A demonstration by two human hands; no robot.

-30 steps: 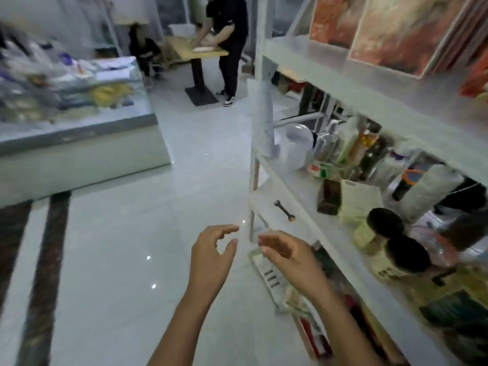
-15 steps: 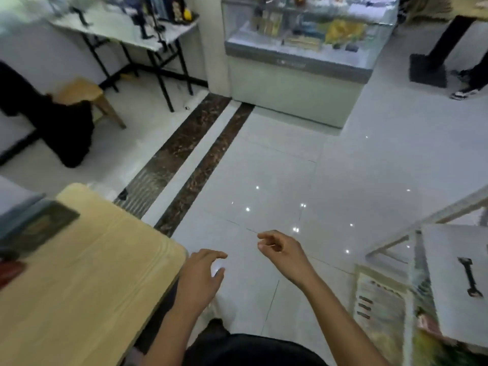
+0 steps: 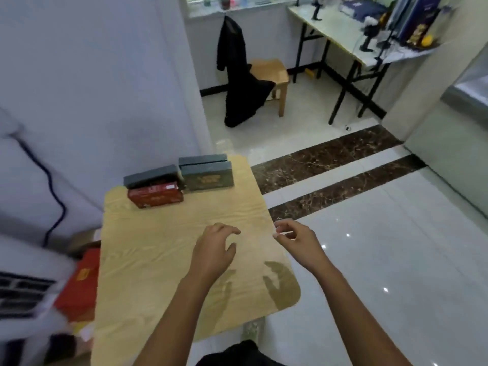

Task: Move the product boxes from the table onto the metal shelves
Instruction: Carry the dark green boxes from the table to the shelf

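A light wooden table [image 3: 158, 260] fills the lower left. At its far end stand several product boxes: a red box [image 3: 155, 198] with a dark grey box [image 3: 151, 176] lying on top, and beside them a dark green box [image 3: 208, 178] with gold print, another dark box [image 3: 202, 159] behind it. My left hand [image 3: 215, 250] hovers over the middle of the table, fingers loosely curled, holding nothing. My right hand [image 3: 297, 239] hangs at the table's right edge, fingers loosely bent, also empty. The metal shelves are out of view.
A grey wall [image 3: 92, 88] stands behind the table. A red carton [image 3: 81, 283] lies on the floor at the left. A wooden stool [image 3: 272, 75] with a black garment draped on it and a folding table [image 3: 332, 30] stand at the back. Glossy tiled floor [image 3: 383, 247] spreads to the right.
The view has swung left from the shelves, across the floor, to the wooden table with the boxes. Both empty hands now reach over the table instead of over the floor.
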